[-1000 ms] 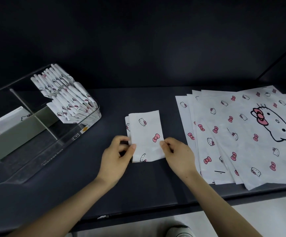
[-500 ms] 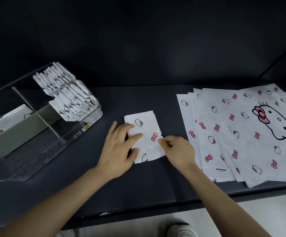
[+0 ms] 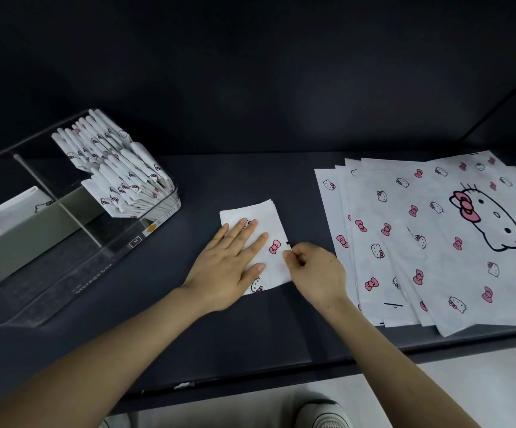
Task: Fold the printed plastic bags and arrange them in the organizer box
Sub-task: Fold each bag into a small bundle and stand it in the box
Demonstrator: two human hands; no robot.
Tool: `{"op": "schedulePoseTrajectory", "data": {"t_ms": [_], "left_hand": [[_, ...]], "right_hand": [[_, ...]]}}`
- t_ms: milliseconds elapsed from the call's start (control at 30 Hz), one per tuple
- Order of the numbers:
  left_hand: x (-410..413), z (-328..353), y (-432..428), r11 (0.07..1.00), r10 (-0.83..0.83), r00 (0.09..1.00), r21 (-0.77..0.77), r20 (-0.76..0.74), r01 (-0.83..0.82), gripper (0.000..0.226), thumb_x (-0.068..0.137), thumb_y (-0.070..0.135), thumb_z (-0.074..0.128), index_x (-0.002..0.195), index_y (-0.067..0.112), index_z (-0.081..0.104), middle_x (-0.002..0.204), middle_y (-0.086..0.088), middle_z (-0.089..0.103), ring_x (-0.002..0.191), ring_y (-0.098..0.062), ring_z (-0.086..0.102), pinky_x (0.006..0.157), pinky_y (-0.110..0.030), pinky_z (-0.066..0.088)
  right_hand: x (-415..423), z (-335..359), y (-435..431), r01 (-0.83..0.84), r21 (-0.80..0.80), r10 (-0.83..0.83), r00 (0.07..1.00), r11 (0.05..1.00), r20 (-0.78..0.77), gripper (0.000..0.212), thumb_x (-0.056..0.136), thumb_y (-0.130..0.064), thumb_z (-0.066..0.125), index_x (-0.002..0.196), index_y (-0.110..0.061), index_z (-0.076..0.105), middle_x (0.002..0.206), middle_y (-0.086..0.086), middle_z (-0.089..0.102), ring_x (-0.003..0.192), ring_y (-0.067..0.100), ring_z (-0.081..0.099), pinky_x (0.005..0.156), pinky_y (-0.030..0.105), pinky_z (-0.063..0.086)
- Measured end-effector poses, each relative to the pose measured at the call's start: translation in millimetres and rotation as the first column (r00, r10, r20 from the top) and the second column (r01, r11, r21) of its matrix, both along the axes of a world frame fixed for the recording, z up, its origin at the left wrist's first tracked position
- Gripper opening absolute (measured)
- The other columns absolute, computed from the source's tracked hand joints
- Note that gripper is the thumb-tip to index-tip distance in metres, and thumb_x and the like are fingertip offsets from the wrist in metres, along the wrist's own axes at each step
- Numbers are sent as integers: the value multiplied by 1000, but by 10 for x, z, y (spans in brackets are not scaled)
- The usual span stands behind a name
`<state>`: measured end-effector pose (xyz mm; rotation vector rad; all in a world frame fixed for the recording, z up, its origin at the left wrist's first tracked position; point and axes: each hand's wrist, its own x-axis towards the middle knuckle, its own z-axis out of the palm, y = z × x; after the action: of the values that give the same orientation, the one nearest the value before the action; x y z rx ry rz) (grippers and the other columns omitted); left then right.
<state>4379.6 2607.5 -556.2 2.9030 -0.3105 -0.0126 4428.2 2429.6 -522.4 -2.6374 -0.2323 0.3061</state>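
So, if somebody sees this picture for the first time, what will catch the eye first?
Probably the fan of flat printed bags on the right, the top one showing a large cat face. In the middle, the left hand presses flat on a folded bag while the right hand pinches its right edge. At left, a clear organizer box holds a row of folded bags.
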Motion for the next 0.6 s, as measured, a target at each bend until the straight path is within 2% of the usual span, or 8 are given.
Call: {"op": "schedulePoseTrajectory", "data": {"t_ms": [67, 133, 200, 267, 333, 433, 500, 600], "left_hand": [[2, -6, -6, 1000, -3, 1000, 15, -2, 3, 64, 101, 53, 10, 146, 16, 35, 154, -9, 30, 144, -24, 23, 115, -38, 10], [2, -10, -9, 1000, -8, 1000, 27, -10, 8, 67, 100, 57, 10, 147, 17, 35, 154, -10, 30, 144, -25, 24, 114, -39, 11], [7, 9, 4, 999, -24, 999, 36, -41, 26, 76, 94, 68, 6, 150, 20, 25, 158, -8, 20, 146, -23, 15, 116, -38, 6], [7, 22, 26, 997, -40, 998, 57, -55, 43, 87, 81, 79, -8, 150, 27, 3, 160, -2, -3, 147, -17, -8, 118, -35, -7], [7, 45, 45, 996, -47, 995, 73, -88, 54, 91, 71, 84, -17, 146, 32, -11, 158, 2, -16, 144, -13, -21, 116, -33, -15], [10, 65, 43, 995, -48, 996, 89, -81, 55, 92, 70, 85, -16, 146, 33, -9, 158, 1, -15, 144, -14, -21, 116, -35, -15], [5, 63, 36, 995, -50, 995, 88, -81, 57, 92, 71, 85, -13, 147, 34, -7, 158, 1, -14, 145, -14, -19, 116, -36, -15], [8, 55, 42, 997, -41, 997, 59, -72, 45, 92, 74, 86, -8, 148, 33, 1, 160, 1, -9, 146, -14, -14, 117, -36, -12]], "right_hand": [[-90, -78, -4, 17, -9, -15, 968, 1000, 252, 27, 85, -48, 55, 87, -22, 61, 68, -5, 61, 70, 21, 56, 63, 29, 44], [-194, -189, -36, 16, -102, 28, 907, 995, 420, 53, 74, -63, 50, 101, -19, 65, 77, -1, 64, 70, 22, 59, 63, 32, 46], [-217, -266, -93, 18, -134, 45, 891, 991, 452, 63, 73, -66, 44, 108, -18, 64, 83, 1, 64, 72, 24, 60, 62, 34, 45], [-207, -306, -184, 31, -131, 36, 877, 991, 480, 60, 76, -63, 43, 112, -20, 64, 84, 2, 63, 73, 25, 60, 62, 35, 44], [-211, -328, -253, 27, -121, 37, 864, 992, 503, 53, 80, -57, 44, 114, -22, 64, 81, 3, 61, 70, 26, 59, 61, 34, 42], [-211, -341, -295, 22, -45, 3, 867, 999, 497, 39, 82, -37, 62, 118, -23, 65, 80, 5, 58, 69, 27, 57, 63, 34, 38], [-183, -319, -348, 0, 62, -29, 879, 998, 477, 42, 81, -21, 68, 123, -23, 63, 85, 6, 59, 74, 28, 58, 66, 35, 39], [-178, -242, -421, -244, 103, 148, 819, 964, 554, 34, 86, -33, 58, 118, -25, 65, 103, 2, 61, 92, 21, 56, 79, 33, 39]]}}
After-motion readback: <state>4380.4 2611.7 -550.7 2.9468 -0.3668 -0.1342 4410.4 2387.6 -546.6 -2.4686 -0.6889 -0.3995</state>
